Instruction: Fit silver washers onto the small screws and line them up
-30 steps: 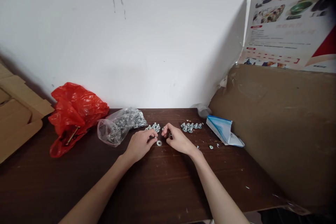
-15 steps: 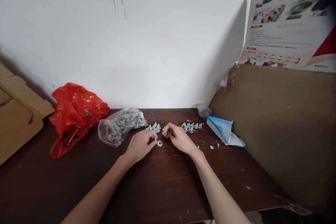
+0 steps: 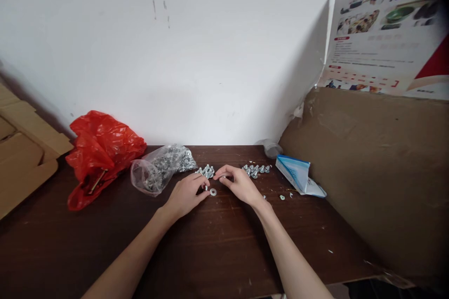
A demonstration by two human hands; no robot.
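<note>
1. Dark wood table [image 3: 210, 252]: under both your hands.
2. Clear hardware bag [image 3: 171, 163]: beyond your left hand, to its left.
3. Your left hand [image 3: 185, 195]: nearly closed, pinching a small metal piece [image 3: 206, 188].
4. Your right hand [image 3: 242, 186]: half curled, metal glinting inside; can't tell if gripped.
5. Right bolt group [image 3: 254, 174]: just beyond your right hand; left bolt group [image 3: 209, 171]: just beyond your left.
6. Flat washer [image 3: 213, 192]: just right of your left hand.
</note>
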